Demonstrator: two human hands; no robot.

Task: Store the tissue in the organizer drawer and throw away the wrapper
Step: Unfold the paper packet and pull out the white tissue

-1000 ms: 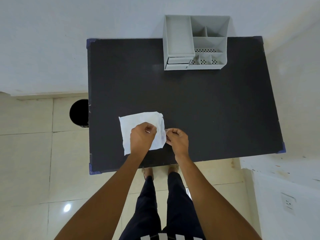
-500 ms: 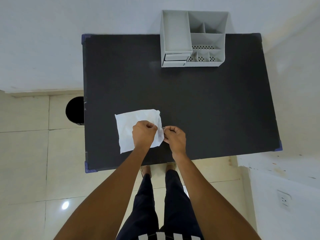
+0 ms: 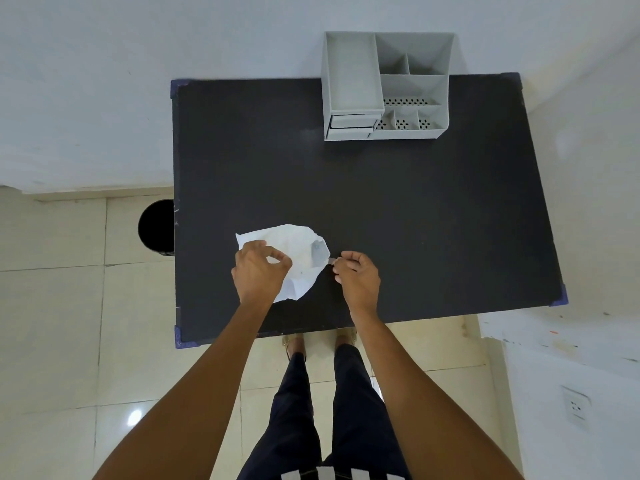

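A white tissue (image 3: 300, 258), crumpled and partly unfolded, sits at the near left of the counter (image 3: 415, 220), its left part covered by a hand. A small wrapper (image 3: 331, 260) shows just off its right tip, too small to make out. The grey organizer (image 3: 384, 88) stands at the far edge, its drawer (image 3: 349, 121) at the lower left front, nearly closed.

Matt black table (image 3: 415, 220), crinkled paper tissue (image 3: 298, 251)
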